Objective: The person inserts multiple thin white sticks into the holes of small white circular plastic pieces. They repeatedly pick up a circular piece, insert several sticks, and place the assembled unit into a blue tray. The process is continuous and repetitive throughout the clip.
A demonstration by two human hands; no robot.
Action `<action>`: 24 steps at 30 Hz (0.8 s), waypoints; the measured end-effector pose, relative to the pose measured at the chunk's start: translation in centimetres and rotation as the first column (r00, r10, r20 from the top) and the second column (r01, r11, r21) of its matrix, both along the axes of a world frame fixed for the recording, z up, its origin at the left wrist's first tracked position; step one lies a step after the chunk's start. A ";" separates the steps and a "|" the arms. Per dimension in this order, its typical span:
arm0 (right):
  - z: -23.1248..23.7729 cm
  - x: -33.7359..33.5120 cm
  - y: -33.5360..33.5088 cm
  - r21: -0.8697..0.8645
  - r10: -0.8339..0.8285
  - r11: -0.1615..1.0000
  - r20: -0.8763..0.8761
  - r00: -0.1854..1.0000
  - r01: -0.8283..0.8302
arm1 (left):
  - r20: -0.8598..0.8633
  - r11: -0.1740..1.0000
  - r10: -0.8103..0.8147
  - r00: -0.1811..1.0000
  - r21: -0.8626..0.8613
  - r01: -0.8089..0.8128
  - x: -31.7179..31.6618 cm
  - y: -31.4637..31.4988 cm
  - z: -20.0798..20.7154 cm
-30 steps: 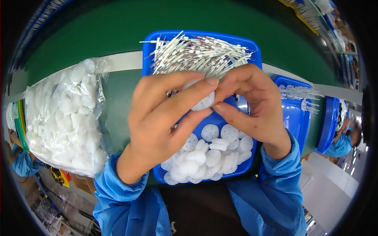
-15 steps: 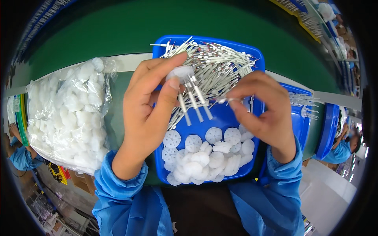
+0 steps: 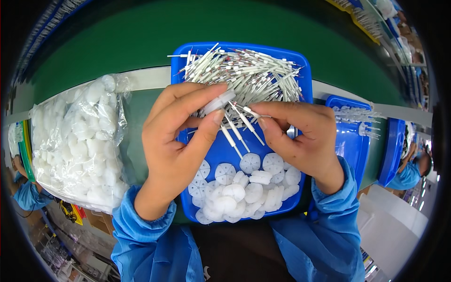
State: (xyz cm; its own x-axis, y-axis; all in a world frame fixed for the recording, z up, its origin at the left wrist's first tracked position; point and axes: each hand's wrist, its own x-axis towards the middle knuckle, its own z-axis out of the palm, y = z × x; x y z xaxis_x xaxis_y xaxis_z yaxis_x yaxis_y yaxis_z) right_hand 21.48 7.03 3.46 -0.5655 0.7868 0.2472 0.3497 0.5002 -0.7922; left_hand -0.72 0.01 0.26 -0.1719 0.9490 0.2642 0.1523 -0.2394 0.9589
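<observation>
Between the thumb and fingers of my left hand [image 3: 178,127] is a round white plastic disc [image 3: 220,102], tilted, with several thin white rods hanging from it. My right hand [image 3: 303,136] pinches another thin white rod [image 3: 250,112] close to the disc's right edge; whether its tip sits in the disc I cannot tell. Both hands hover above a blue tray [image 3: 307,84]. In its far half lies a heap of white rods [image 3: 244,70], some with reddish tips. Loose white discs [image 3: 235,191] are piled in its near half.
On the left lies a clear bag [image 3: 80,145] full of white discs. A second blue tray [image 3: 345,148] at the right holds discs with rods [image 3: 357,115]. Beyond runs a green surface [image 3: 235,23]. Other people's blue sleeves show at both edges [image 3: 33,195].
My right hand has moved left, bringing its rod up to the disc in my left hand. The disc has tilted, and its hanging rods now slant down to the right. The view has shifted slightly.
</observation>
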 end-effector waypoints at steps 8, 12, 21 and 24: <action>-1.1 -0.5 0.1 0.159 -0.018 0.987 -0.006 1.000 0.018 | -0.102 0.999 -0.041 0.994 -0.028 0.038 0.4 -0.4 0.0; -1.0 -0.3 0.0 0.374 -0.073 0.928 0.150 0.986 0.012 | -0.422 0.995 -0.012 0.907 0.088 0.055 0.4 0.0 0.5; -1.3 -0.3 -0.1 0.597 -0.061 0.802 0.134 0.989 -0.032 | -0.283 0.993 0.022 0.959 -0.102 -0.053 2.4 -1.6 1.0; -1.6 -0.2 -0.3 0.604 -0.047 0.796 0.133 0.990 -0.044 | -0.290 0.995 0.028 0.957 -0.086 -0.055 2.6 -1.9 0.9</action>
